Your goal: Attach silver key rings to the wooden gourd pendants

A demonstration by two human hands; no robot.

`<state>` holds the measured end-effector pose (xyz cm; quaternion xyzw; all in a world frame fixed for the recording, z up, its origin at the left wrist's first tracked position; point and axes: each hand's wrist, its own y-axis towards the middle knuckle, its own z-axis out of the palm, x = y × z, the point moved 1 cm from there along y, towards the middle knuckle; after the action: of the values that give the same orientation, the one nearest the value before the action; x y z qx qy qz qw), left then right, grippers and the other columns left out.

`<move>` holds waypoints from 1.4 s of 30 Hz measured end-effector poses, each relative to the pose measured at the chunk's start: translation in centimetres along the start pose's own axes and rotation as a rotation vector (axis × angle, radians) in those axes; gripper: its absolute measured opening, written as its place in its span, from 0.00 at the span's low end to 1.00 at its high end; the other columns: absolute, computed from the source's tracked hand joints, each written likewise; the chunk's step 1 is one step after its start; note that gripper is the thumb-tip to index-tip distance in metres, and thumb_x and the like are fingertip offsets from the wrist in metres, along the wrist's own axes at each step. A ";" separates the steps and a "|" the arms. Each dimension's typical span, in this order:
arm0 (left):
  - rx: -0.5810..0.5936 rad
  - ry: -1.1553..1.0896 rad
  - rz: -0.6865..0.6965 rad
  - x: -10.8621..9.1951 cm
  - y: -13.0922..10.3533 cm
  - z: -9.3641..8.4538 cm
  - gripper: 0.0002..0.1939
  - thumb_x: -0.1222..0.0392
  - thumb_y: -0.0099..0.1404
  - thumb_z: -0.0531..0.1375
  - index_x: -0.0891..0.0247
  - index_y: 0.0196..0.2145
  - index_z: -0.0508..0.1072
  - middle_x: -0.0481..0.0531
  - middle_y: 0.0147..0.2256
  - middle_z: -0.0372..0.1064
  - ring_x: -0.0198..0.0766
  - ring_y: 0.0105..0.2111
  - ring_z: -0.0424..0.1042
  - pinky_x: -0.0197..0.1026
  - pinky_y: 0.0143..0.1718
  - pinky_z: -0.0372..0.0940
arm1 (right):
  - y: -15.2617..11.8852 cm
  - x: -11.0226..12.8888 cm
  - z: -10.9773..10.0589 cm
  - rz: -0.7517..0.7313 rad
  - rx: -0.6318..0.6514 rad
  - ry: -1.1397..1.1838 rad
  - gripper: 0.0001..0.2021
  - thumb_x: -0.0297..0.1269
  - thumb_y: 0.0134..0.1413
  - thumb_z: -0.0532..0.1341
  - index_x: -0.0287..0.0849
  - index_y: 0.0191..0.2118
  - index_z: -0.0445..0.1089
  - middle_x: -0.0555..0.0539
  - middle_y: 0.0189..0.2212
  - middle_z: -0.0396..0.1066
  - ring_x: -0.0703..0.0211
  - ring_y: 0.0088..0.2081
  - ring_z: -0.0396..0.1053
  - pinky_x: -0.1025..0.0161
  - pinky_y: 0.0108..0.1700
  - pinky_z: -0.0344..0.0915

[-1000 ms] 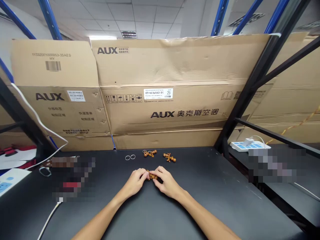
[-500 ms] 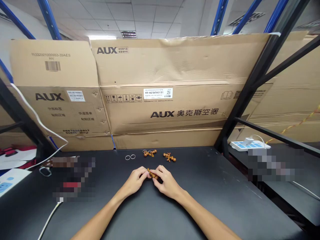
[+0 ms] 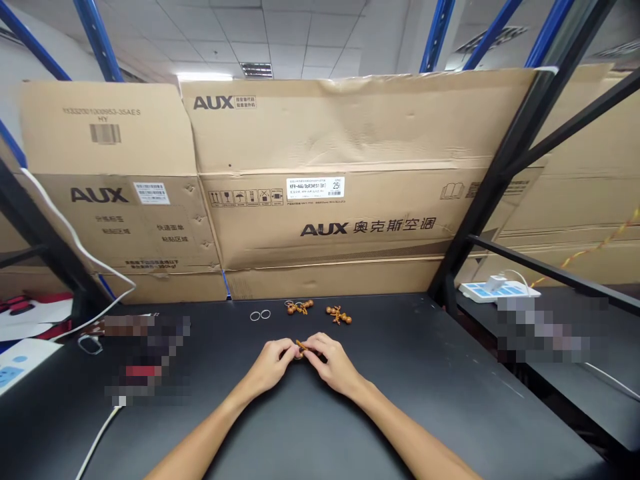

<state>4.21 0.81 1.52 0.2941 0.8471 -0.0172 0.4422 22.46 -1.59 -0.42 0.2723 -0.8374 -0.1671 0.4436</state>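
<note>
Both hands meet over the middle of the black table. Between their fingertips is a small brown beaded pendant, mostly covered by the fingers. My left hand pinches its left side. From the right, my right hand grips it with thumb and fingers closed. Just beyond the hands lie a brown beaded pendant with a ring and, to its right, another brown beaded pendant. Two thin metal rings, a left ring and a right ring, rest side by side left of them.
Cardboard sheets stand along the back edge. A black rack post rises at the right. Glasses and a white cable lie at the left, beside a blurred-out item. A power strip sits beyond the right post.
The pendant has been turned between my fingers, and less of its beads shows now. My right fingers have closed in nearer to my left. The pieces on the table stay put.
</note>
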 end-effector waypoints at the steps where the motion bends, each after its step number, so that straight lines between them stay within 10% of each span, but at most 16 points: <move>1: 0.001 0.006 0.000 0.0 0.0 0.0 0.17 0.55 0.68 0.49 0.63 0.29 0.74 0.49 0.30 0.74 0.37 0.31 0.71 0.35 0.36 0.62 | 0.0 0.1 -0.1 -0.009 0.006 -0.006 0.11 0.37 0.63 0.53 0.44 0.44 0.72 0.45 0.37 0.71 0.58 0.39 0.68 0.60 0.43 0.67; 42: 0.048 0.223 0.169 -0.5 -0.3 0.4 0.17 0.56 0.71 0.48 0.61 0.29 0.71 0.50 0.31 0.69 0.37 0.32 0.67 0.38 0.39 0.59 | -0.1 -0.3 -0.2 0.151 0.022 0.148 0.11 0.41 0.60 0.57 0.43 0.43 0.71 0.50 0.26 0.75 0.63 0.25 0.70 0.67 0.31 0.66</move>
<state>4.58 0.16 1.59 0.3749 0.8626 0.0325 0.3382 22.84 -1.51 -0.55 0.2247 -0.8223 -0.1036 0.5124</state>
